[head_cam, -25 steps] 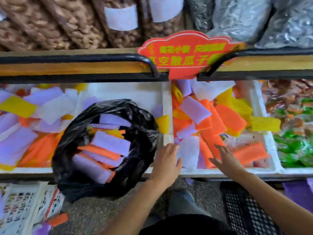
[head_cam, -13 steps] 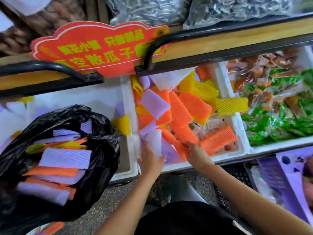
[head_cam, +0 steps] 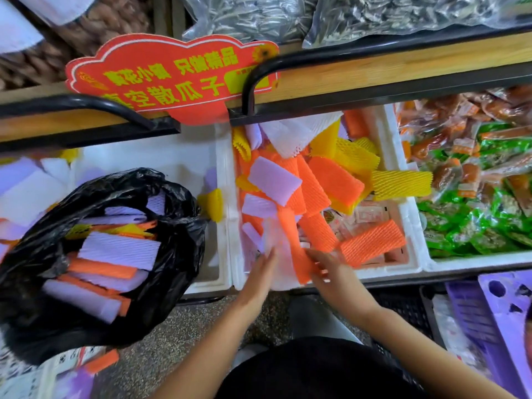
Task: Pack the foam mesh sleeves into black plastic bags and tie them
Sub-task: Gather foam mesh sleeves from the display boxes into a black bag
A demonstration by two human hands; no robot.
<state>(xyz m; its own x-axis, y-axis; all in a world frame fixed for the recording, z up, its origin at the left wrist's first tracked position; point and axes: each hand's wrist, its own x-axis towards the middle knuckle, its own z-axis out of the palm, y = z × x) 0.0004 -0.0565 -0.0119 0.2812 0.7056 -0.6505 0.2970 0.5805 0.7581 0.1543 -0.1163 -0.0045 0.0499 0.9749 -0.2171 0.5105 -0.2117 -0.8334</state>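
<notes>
A red cloud-shaped sign (head_cam: 172, 79) stands at the wooden shelf edge (head_cam: 403, 64) and carries yellow Chinese characters. The right half of its upper line reads 只做精品; the left half is too blurred for me to be sure of. The larger lower line reads 空散瓜子, and the character before it is partly covered by a black rail (head_cam: 115, 108). The white labels (head_cam: 17, 33) on the bags above, the small packets (head_cam: 365, 214) and the printed sheets (head_cam: 26, 378) at lower left are too blurred to read.

Above me: red sign (head_cam: 172, 79) with yellow characters on wooden shelf edge (head_cam: 403, 61). To my right: green and orange snack packets (head_cam: 472, 180); purple crate (head_cam: 486, 326) below them.
</notes>
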